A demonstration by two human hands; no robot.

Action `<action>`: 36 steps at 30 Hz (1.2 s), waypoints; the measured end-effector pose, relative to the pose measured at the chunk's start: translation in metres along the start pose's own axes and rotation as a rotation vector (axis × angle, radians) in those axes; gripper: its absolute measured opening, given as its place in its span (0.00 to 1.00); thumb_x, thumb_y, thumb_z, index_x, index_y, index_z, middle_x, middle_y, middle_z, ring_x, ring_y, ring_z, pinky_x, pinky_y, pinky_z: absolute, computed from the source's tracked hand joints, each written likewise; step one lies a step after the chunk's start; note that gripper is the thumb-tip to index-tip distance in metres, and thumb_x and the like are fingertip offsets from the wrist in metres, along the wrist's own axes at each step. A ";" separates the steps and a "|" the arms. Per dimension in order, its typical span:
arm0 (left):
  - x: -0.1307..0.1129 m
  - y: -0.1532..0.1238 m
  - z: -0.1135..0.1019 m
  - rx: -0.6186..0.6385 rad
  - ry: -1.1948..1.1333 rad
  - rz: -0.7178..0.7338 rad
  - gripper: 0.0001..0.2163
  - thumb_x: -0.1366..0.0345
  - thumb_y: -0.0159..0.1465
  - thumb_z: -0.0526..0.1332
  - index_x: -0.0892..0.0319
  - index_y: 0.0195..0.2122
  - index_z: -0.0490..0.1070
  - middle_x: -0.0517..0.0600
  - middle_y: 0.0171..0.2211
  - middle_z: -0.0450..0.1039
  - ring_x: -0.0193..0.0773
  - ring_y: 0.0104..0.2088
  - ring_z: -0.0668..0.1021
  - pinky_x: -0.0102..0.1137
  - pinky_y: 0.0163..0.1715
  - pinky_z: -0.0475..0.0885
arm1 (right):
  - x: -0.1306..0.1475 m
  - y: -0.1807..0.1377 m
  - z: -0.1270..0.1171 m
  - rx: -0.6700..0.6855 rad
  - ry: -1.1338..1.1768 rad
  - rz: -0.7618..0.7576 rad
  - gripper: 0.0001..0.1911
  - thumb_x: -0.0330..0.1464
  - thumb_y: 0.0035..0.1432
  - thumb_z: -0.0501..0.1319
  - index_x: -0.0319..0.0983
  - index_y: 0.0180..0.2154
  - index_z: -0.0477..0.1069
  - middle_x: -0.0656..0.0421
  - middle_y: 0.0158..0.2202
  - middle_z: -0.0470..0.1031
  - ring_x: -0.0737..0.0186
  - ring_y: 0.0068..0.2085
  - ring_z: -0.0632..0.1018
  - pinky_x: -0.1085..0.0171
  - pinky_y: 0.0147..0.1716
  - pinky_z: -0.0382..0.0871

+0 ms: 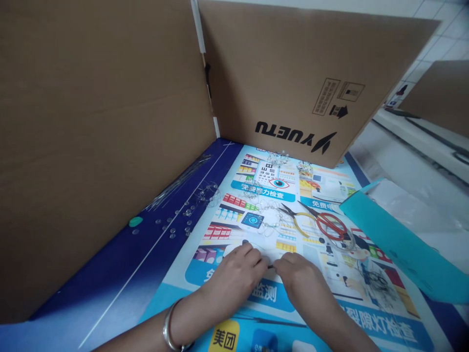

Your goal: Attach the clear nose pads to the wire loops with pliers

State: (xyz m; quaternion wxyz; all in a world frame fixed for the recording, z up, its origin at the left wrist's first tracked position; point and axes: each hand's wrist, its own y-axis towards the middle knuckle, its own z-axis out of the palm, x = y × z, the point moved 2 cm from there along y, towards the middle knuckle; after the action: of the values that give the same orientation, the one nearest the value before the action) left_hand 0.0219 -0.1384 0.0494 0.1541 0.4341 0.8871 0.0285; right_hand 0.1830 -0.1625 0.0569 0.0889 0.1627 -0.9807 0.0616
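My left hand [240,266], with a silver bangle [167,325] on its wrist, is closed in a pinch over the printed poster sheet. Facing it, my right hand [298,274] is pinched too. Between the two sets of fingertips shows a short thin dark piece [270,267]; most of it is hidden by the fingers. Just beyond the hands lies a loop of fine wire with clear beads [270,224]. Yellow-handled pliers [302,220] and red-handled scissors [331,226] lie on the sheet, beyond my right hand.
Cardboard panels [293,73] stand at the left and back. Clear beads [179,220], a green disc [135,221] and loose wires [178,183] lie at left. Tangled wire [381,286] and a teal folder [403,244] are at right. Thin dark strips [269,322] lie in front.
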 end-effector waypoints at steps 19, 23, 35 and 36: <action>0.022 0.005 0.015 -0.167 -1.037 -0.535 0.03 0.70 0.57 0.59 0.60 0.26 0.68 0.45 0.25 0.66 0.32 0.27 0.69 0.26 0.27 0.63 | -0.009 0.009 0.022 -0.036 1.226 0.331 0.07 0.36 0.51 0.60 0.39 0.30 0.69 0.63 0.22 0.70 0.65 0.26 0.72 0.65 0.27 0.67; 0.018 0.005 0.019 -0.122 -1.410 -0.612 0.06 0.64 0.57 0.60 0.62 0.28 0.66 0.45 0.23 0.65 0.29 0.22 0.67 0.26 0.24 0.63 | -0.004 0.010 0.025 -0.089 1.369 0.355 0.11 0.39 0.49 0.62 0.38 0.29 0.69 0.62 0.21 0.71 0.65 0.25 0.73 0.64 0.29 0.68; 0.009 0.006 0.025 -0.158 -1.881 -0.646 0.07 0.66 0.56 0.63 0.63 0.28 0.65 0.46 0.23 0.69 0.28 0.23 0.70 0.25 0.26 0.60 | 0.011 0.011 0.030 -0.173 1.595 0.344 0.11 0.38 0.51 0.62 0.37 0.30 0.69 0.59 0.25 0.72 0.66 0.28 0.72 0.64 0.31 0.67; 0.009 0.006 0.026 -0.160 -1.890 -0.648 0.08 0.65 0.56 0.63 0.63 0.28 0.65 0.46 0.22 0.70 0.29 0.23 0.70 0.25 0.25 0.60 | 0.012 0.012 0.030 -0.172 1.603 0.339 0.11 0.38 0.52 0.62 0.37 0.29 0.68 0.59 0.25 0.72 0.66 0.27 0.72 0.64 0.31 0.67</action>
State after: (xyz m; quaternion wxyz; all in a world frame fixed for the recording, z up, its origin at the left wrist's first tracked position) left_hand 0.0289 -0.1304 0.0234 0.8250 0.0043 0.4714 -0.3118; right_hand 0.1634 -0.1598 0.0288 0.7636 -0.0882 -0.6324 0.0961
